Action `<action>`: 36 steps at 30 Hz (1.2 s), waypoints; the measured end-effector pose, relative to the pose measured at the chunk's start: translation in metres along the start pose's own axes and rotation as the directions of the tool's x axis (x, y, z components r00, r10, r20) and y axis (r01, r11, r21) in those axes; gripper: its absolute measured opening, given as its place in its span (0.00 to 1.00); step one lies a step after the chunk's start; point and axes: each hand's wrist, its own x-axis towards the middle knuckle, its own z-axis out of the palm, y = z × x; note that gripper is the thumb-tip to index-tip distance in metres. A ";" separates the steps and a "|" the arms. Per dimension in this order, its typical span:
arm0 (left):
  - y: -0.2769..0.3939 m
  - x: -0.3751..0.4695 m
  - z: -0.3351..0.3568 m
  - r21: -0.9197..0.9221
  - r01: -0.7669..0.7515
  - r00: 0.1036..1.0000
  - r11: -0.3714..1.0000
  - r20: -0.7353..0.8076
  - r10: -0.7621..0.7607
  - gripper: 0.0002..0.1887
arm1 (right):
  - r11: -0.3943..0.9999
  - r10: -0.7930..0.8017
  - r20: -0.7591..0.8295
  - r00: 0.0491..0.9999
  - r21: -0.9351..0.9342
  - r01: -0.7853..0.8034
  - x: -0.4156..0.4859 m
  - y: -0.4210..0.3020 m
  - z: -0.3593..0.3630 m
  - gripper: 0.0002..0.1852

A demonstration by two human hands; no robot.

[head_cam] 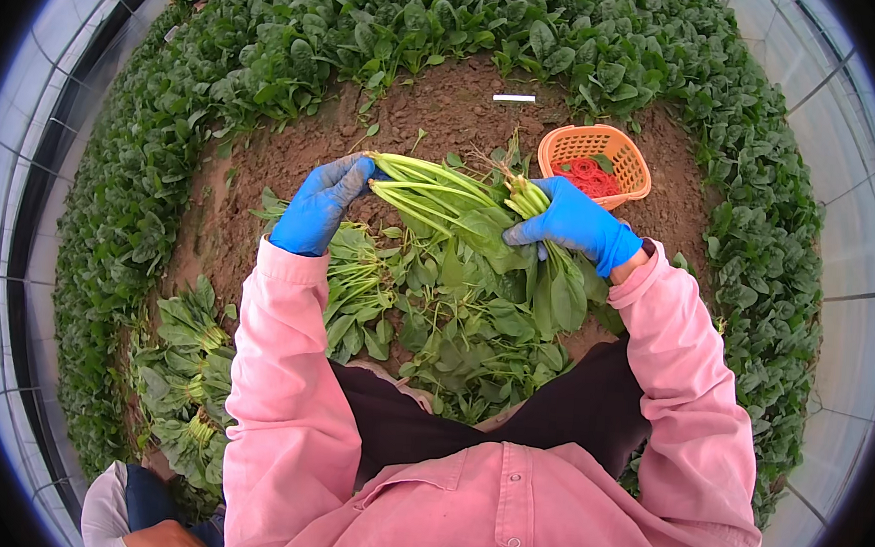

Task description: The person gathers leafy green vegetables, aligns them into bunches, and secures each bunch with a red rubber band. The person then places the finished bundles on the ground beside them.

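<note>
Blue gloves cover both my hands. My left hand (324, 201) pinches the root ends of a spinach plant (439, 191), whose long pale stems stretch across to the right. In my right hand (577, 220) is a bunch of spinach (526, 198), gripped around the stems, with roots pointing up and leaves hanging below the fist. The leaves of the left plant overlap this bunch. Under both hands, loose spinach (479, 325) is heaped on the soil between my feet. My left fingertips are partly hidden behind the stems.
An orange plastic basket (596, 136) holding red ties (587, 179) stands on the soil (448, 94) beyond my right hand. A white strip (514, 98) lies farther off. Spinach bunches (190, 390) lie at left, near another person's arm (166, 539). Growing spinach (423, 17) surrounds the bare patch.
</note>
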 end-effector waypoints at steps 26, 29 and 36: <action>0.013 -0.006 0.011 -0.042 -0.143 0.984 0.989 -0.117 0.137 0.33 | 0.993 -0.105 0.055 0.993 0.058 0.102 0.005 -0.007 0.011 0.18; 0.024 -0.004 0.015 -0.040 -0.231 0.967 0.972 -0.123 0.224 0.37 | 0.982 -0.090 0.121 0.989 0.178 0.067 0.004 -0.007 0.006 0.17; 0.037 -0.005 0.025 -0.121 -0.346 0.936 0.930 0.020 0.351 0.43 | 0.874 -0.207 0.290 0.934 0.484 0.043 0.013 0.015 0.023 0.16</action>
